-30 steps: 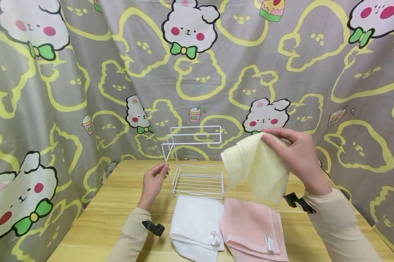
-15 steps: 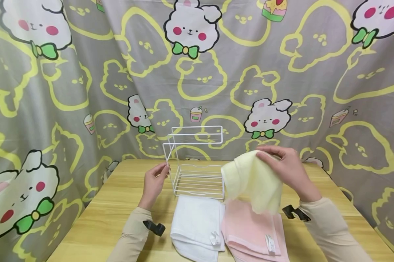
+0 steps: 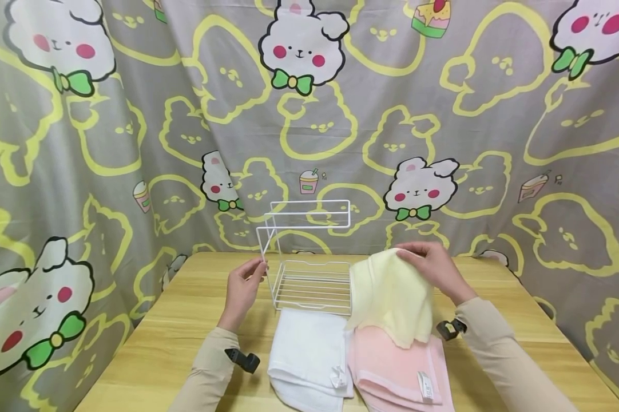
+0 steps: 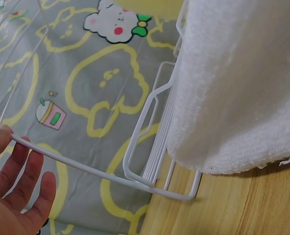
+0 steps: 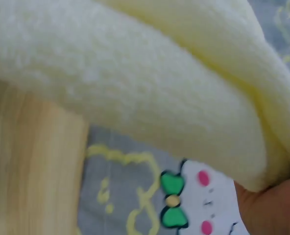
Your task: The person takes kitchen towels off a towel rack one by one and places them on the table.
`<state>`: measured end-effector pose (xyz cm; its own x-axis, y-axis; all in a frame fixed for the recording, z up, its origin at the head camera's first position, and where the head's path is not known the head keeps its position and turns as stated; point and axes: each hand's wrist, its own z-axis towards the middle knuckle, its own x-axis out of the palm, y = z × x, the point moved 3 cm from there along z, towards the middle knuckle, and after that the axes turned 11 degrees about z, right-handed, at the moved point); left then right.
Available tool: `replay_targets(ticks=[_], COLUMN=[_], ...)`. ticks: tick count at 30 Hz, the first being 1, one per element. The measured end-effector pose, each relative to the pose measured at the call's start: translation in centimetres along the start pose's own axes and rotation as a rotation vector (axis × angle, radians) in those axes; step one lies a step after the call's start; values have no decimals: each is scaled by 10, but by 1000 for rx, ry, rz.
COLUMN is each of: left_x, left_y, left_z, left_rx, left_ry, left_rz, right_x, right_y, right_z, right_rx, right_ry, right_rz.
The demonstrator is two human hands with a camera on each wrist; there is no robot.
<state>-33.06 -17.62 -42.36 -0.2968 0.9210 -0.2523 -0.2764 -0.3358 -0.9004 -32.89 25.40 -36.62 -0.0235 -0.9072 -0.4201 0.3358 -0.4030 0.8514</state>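
Note:
My left hand pinches the left upright of a white wire rack; the left wrist view shows thumb and fingers about the thin wire. With thumb and fingertips my right hand grips the top of a pale yellow towel, which hangs loosely just right of the rack. Its lower edge hangs over the back part of a folded pink towel; whether they touch I cannot tell. A folded white towel lies in front of the rack. Yellow cloth fills much of the right wrist view.
Everything stands on a wooden table. Behind it hangs a grey curtain with cartoon prints, close to the table's back edge. The rack has a slatted bottom shelf and an upper wire frame.
My right hand has come down and to the left with the yellow towel, which now hangs beside the rack. My left hand has kept its hold on the rack.

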Motion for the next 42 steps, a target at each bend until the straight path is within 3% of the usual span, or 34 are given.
replay_targets(ticks=[5, 11, 17, 25, 33, 40, 42], left_x=[-1, -4, -4, -2, -1, 0, -2], left_y=[1, 2, 2, 2, 0, -1, -9], left_z=[-1, -1, 0, -2, -1, -3, -6], left_rx=[-8, -12, -20, -26, -6, 11, 8], left_ry=[11, 23, 26, 30, 29, 35, 49], left_rz=[4, -3, -6, 2, -8, 2, 16], right_x=[-4, 1, 10, 15, 19, 4, -4], right_y=[-24, -51, -71, -90, -101, -109, -110], right_z=[22, 41, 51, 52, 49, 40, 36], right_rx=[-21, -33, -106, -84, -38, 22, 47], right_ry=[10, 77, 140, 164, 197, 131, 106], right_rz=[-167, -185, -221, -281, -253, -251, -239])
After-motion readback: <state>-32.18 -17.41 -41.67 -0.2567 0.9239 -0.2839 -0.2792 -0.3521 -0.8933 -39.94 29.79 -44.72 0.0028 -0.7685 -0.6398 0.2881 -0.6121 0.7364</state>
